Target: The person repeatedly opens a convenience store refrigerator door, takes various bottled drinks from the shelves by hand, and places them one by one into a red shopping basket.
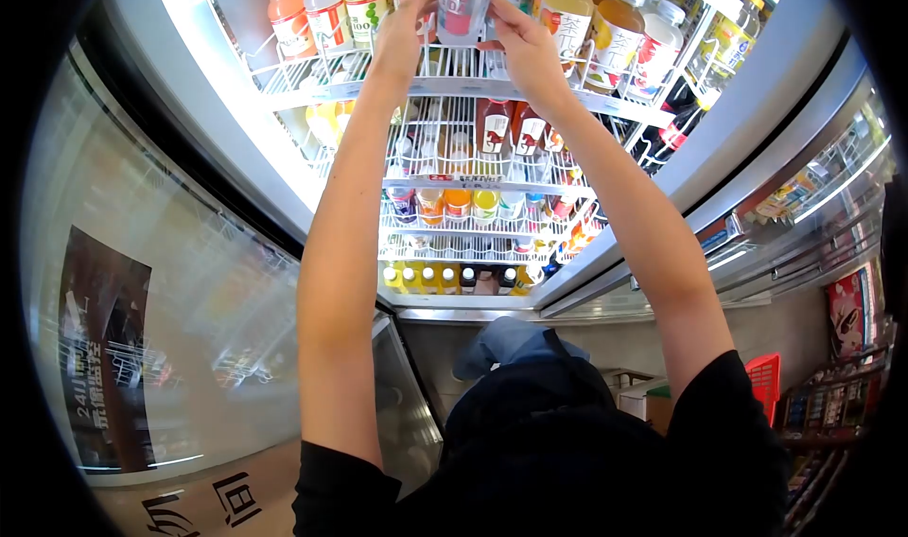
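A clear plastic bottle (462, 9) with a pinkish lower part stands upright at the front of a wire fridge shelf, its top cut off by the view's edge. My left hand (405, 28) closes around its left side, with the fingertips partly hidden. From the right, my right hand (526, 47) grips the same bottle, thumb and fingers against its side. To the left are a green-labelled juice bottle (366, 9) and an orange-pink bottle (288, 15). Yellow tea bottles (566, 18) stand close to the right of my right hand.
Lower wire shelves (445, 186) carry rows of coloured drink bottles. The open glass door (208, 348) is at my left, and another glass door (785, 196) flanks the right. A red basket (764, 386) sits on the lower right, near stocked store racks (828, 400).
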`<state>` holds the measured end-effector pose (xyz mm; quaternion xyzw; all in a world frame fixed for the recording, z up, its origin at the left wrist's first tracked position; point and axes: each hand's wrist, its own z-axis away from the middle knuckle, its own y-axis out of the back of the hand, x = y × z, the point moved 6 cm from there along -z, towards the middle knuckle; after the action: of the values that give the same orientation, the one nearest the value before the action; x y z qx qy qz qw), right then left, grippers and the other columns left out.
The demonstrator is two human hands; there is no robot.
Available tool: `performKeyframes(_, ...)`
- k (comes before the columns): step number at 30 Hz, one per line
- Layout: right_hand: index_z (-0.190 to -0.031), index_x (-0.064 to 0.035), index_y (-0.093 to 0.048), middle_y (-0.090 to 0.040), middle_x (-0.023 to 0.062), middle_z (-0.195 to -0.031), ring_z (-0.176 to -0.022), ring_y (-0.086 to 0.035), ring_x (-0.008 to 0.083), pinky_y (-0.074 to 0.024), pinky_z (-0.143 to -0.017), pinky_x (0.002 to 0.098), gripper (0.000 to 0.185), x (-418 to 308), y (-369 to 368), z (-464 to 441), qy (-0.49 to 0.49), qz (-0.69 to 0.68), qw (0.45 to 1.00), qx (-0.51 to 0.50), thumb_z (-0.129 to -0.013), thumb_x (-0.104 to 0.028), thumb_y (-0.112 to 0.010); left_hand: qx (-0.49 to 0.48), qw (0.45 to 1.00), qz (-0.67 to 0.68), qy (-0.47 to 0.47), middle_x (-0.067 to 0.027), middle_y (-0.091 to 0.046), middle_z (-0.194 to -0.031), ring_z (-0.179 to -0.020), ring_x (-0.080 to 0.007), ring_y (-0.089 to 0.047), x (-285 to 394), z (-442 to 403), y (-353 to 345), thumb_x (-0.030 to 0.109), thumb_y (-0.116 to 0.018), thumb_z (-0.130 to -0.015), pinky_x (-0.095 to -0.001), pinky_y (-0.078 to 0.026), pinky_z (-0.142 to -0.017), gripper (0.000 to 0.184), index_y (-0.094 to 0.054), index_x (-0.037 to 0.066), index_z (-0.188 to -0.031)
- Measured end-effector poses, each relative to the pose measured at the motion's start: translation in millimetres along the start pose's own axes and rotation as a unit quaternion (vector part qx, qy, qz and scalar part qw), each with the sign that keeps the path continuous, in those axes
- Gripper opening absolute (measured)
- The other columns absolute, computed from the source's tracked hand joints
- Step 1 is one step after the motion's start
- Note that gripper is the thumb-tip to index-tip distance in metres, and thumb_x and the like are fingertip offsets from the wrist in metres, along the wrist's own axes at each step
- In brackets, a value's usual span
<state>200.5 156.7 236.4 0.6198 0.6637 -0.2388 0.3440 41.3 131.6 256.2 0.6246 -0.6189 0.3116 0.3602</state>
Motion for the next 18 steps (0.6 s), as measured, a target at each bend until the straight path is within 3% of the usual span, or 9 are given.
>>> performKeyframes(2, -0.142, -0.0082, -0.047, -0.066, 0.0077, -0.090, -0.089, -0.068, 0.0132, -0.0460, -0.060, 0.0231, 0.043, -9.5, 2.2, 6.0, 0.014, -0.024, 1.000, -0.010, -0.099, -0.010, -0.042, 0.020, 0.999, -0.013, -0.043, -0.0137, -0.049, -0.142, -0.133, -0.0264, -0.043, 11.4, 8.4, -6.1, 0.051, -0.017, -0.103, -0.0455, -0.025, -0.114, 0.068, -0.045, 0.004, -0.142)
performKeyframes(3, -0.143, -0.0087, -0.046, -0.066, 0.0072, -0.091, -0.090, -0.068, 0.0130, -0.0457, -0.060, 0.0225, 0.044, -14.1, 3.6, 8.9, 0.020, -0.032, 0.999, -0.014, -0.100, -0.009, -0.042, 0.030, 0.997, -0.032, -0.059, -0.0140, -0.048, -0.143, -0.134, -0.0254, -0.042, 20.2, 15.9, -10.4, 0.046, -0.029, -0.103, -0.0419, -0.025, -0.115, 0.060, -0.044, 0.004, -0.144)
performKeyframes(4, -0.144, -0.0093, -0.045, -0.066, 0.0066, -0.092, -0.091, -0.068, 0.0128, -0.0453, -0.060, 0.0219, 0.044, -19.2, 5.0, 11.8, 0.027, -0.041, 0.999, -0.017, -0.100, -0.009, -0.042, 0.029, 0.997, -0.032, -0.057, -0.0140, -0.048, -0.143, -0.134, -0.0254, -0.042, 20.8, 19.4, -14.4, 0.046, -0.029, -0.103, -0.0419, -0.025, -0.115, 0.060, -0.044, 0.004, -0.144)
performKeyframes(7, -0.145, -0.0105, -0.043, -0.064, 0.0077, -0.109, -0.097, -0.067, 0.0138, -0.0462, -0.065, 0.0212, 0.046, -34.4, 12.1, 21.9, 0.048, -0.057, 0.997, -0.036, -0.100, -0.006, -0.040, 0.062, 0.994, -0.062, -0.070, -0.0132, -0.044, -0.147, -0.138, -0.0211, -0.038, 31.1, 33.7, -18.9, 0.034, -0.053, -0.099, -0.0324, -0.026, -0.114, 0.060, -0.037, 0.004, -0.148)
performKeyframes(10, -0.146, -0.0106, -0.042, -0.061, 0.0109, -0.125, -0.096, -0.067, 0.0142, -0.0483, -0.071, 0.0219, 0.047, -57.2, 19.0, 34.0, 0.075, -0.146, 0.986, -0.027, -0.100, -0.005, -0.039, 0.050, 0.988, -0.108, -0.094, -0.0131, -0.041, -0.149, -0.137, -0.0211, -0.038, 47.8, 50.2, -32.5, 0.035, -0.052, -0.099, -0.0331, -0.027, -0.113, 0.062, -0.033, 0.005, -0.150)
performKeyframes(11, -0.145, -0.0096, -0.043, -0.062, 0.0122, -0.126, -0.087, -0.066, 0.0140, -0.0510, -0.075, 0.0243, 0.046, -61.4, 23.0, 40.0, 0.034, -0.113, 0.993, -0.029, -0.099, -0.005, -0.039, 0.050, 0.988, -0.110, -0.094, -0.0131, -0.041, -0.149, -0.137, -0.0211, -0.038, 51.8, 53.1, -35.2, 0.035, -0.052, -0.099, -0.0331, -0.027, -0.113, 0.062, -0.033, 0.005, -0.150)
performKeyframes(14, -0.145, -0.0090, -0.043, -0.062, 0.0127, -0.124, -0.080, -0.064, 0.0145, -0.0524, -0.076, 0.0261, 0.046, -99.3, 32.4, 58.6, 0.014, -0.095, 0.995, -0.036, -0.099, -0.006, -0.039, 0.043, 0.983, -0.114, -0.138, -0.0129, -0.039, -0.151, -0.137, -0.0221, -0.039, 79.0, 67.6, -46.7, 0.036, -0.053, -0.099, -0.0336, -0.028, -0.113, 0.064, -0.029, 0.006, -0.151)
performKeyframes(15, -0.144, -0.0098, -0.044, -0.063, 0.0125, -0.122, -0.078, -0.063, 0.0134, -0.0536, -0.076, 0.0266, 0.046, -101.4, 36.5, 60.4, 0.015, -0.082, 0.996, -0.039, -0.099, -0.006, -0.042, 0.050, 0.986, -0.092, -0.133, -0.0121, -0.044, -0.146, -0.130, -0.0225, -0.044, 90.1, 75.9, -52.6, 0.034, -0.054, -0.099, -0.0348, -0.032, -0.110, 0.063, -0.030, 0.008, -0.151)
performKeyframes(18, -0.144, -0.0058, -0.044, -0.059, 0.0122, -0.128, -0.092, -0.061, 0.0125, -0.0537, -0.078, 0.0268, 0.044, -124.9, 46.0, 82.5, -0.047, -0.034, 0.997, -0.052, -0.100, -0.005, -0.041, 0.059, 0.987, -0.122, -0.091, -0.0125, -0.048, -0.143, -0.121, -0.0225, -0.051, 92.2, 101.3, -59.8, 0.031, -0.055, -0.099, -0.0342, -0.036, -0.106, 0.061, -0.032, 0.013, -0.152)
